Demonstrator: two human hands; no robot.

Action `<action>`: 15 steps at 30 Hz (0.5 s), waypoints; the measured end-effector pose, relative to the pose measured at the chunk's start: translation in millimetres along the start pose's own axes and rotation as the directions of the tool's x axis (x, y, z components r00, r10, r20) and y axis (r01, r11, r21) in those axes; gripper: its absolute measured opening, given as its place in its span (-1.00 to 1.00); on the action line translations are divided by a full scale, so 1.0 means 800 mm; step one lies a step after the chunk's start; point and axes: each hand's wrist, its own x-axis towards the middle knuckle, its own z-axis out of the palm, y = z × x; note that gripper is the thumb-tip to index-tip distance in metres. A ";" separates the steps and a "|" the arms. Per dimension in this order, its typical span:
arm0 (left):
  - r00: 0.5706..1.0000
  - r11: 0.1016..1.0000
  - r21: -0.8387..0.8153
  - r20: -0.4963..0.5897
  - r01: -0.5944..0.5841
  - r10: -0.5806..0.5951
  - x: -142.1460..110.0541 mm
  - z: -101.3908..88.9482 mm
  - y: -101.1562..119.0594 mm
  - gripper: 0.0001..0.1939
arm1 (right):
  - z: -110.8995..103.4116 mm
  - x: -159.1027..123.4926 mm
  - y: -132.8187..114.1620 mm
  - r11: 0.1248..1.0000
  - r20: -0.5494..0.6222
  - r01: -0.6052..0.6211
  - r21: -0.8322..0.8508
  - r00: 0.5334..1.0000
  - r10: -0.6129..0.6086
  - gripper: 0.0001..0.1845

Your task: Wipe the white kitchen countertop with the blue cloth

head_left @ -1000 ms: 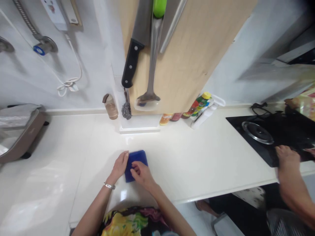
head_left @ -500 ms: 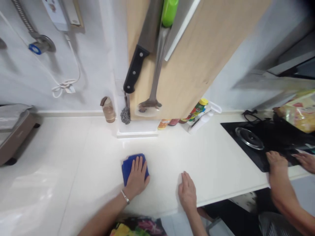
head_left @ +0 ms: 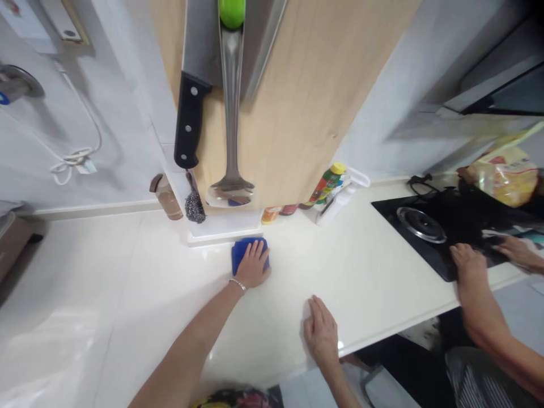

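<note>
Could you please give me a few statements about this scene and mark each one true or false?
The left hand rests on a blue cloth: true.
The right hand also holds the cloth: false; it lies flat on the counter, apart from the cloth.
A black-handled knife hangs on the wooden panel: true.
The bracelet is on the right wrist: false; it is on the left wrist.
Another person's hands are at the stove: true.

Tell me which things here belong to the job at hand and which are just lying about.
In use:
left hand
blue cloth
right hand
countertop

Lying about:
knife
ladle
steel wool
bottle
gas burner
</note>
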 end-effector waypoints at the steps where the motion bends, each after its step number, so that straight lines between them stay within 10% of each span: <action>1: 1.000 1.000 -0.014 0.006 -0.010 0.010 0.010 0.002 0.002 -0.29 | 0.000 0.000 0.000 1.000 0.001 -0.001 -0.003 1.000 0.001 -0.48; 7: 1.000 0.999 -0.050 -0.023 -0.003 0.002 0.017 0.000 0.012 -0.30 | 0.005 0.001 0.009 0.998 -0.071 0.057 -0.010 0.996 -0.057 -0.51; 15: 0.990 0.999 -0.042 -0.136 0.035 -0.040 -0.156 -0.022 -0.040 -0.30 | 0.010 -0.002 0.019 0.987 -0.127 0.155 0.047 0.981 -0.148 -0.54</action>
